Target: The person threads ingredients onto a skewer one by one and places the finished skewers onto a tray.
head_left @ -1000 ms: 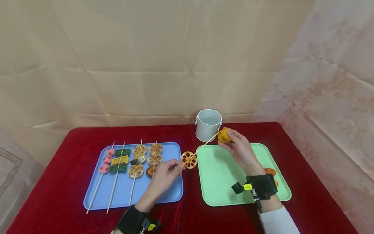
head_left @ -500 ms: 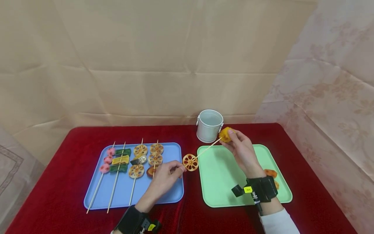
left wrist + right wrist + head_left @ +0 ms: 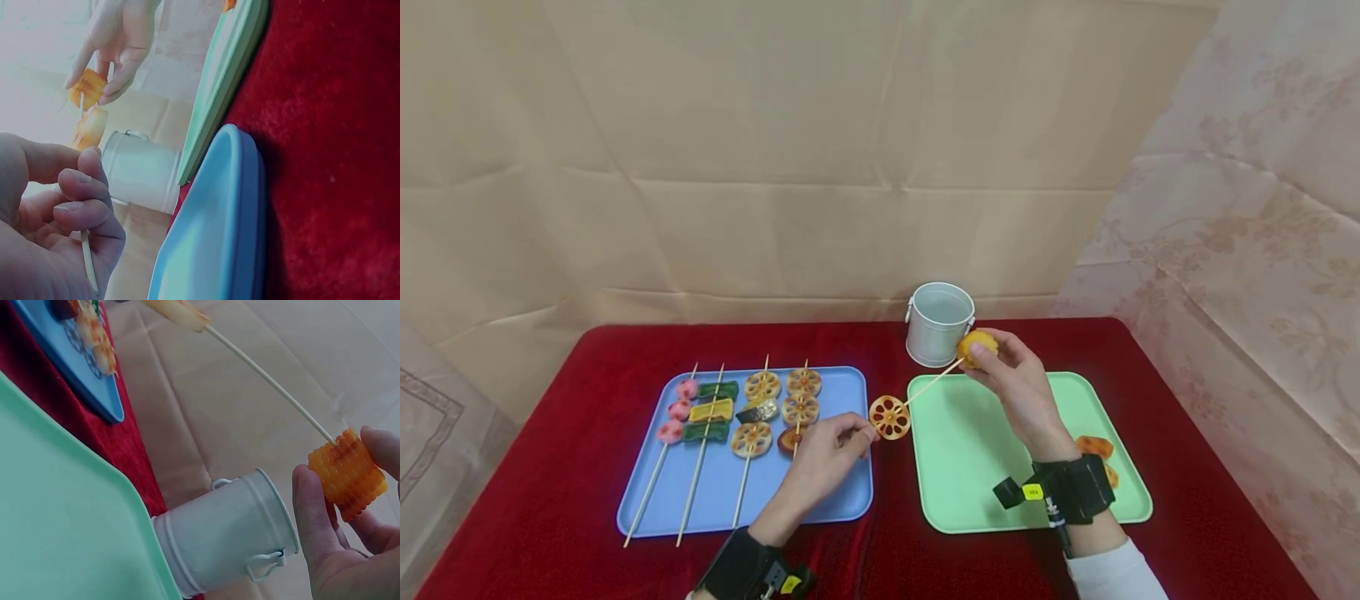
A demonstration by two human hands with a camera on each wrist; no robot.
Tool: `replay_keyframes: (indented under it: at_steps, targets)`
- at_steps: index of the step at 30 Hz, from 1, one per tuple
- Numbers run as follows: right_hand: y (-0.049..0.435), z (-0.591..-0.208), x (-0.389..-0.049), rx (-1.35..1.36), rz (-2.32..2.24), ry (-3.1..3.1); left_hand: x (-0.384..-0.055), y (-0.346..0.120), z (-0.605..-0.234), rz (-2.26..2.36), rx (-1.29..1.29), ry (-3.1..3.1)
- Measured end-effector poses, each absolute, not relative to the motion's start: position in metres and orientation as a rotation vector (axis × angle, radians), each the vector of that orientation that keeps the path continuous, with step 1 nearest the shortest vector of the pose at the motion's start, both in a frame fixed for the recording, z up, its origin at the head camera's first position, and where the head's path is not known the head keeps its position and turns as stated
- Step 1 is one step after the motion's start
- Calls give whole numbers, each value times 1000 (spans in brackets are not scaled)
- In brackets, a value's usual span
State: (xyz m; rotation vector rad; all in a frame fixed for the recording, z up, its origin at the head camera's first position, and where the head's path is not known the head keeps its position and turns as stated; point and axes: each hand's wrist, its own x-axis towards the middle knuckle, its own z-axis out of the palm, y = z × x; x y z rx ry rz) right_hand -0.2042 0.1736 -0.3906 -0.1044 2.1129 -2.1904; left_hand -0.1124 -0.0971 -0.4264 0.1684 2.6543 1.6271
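My left hand (image 3: 831, 450) pinches a thin wooden skewer (image 3: 89, 262) close behind a lotus root slice (image 3: 890, 417) threaded on it. The bare upper part of the skewer slants up to the right over the gap between two trays. At its tip, my right hand (image 3: 1021, 387) holds a ridged yellow-orange piece of corn (image 3: 347, 475) between thumb and fingers. In the right wrist view the skewer's tip meets the corn's face. Both hands are raised above the table, the right one over the back of the green tray (image 3: 970, 492).
A blue tray (image 3: 700, 512) on the left holds several filled skewers with pink balls, green and yellow pieces, and lotus slices. A white bucket (image 3: 936, 333) stands behind the green tray. Orange-brown pieces (image 3: 1094, 446) lie at that tray's right side. Red cloth (image 3: 640, 346) covers the table.
My right fingers have turned the corn at the skewer's tip, and the thumb now lies across its front. The left hand keeps its hold on the skewer with hardly any movement.
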Motion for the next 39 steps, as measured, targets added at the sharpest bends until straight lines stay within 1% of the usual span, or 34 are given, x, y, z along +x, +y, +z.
replay_keyframes:
  at_steps: [12,27,39]
  targets:
    - [171,-388,-200,-82,-2074,2240,-110,-95,-426,1661,171,2656]
    - [165,-388,-198,-111,-2075,2171,-108,-95,-423,1719,140,2645]
    - [152,-395,-193,-128,-1917,2198,-108,-94,-423,1745,139,2644]
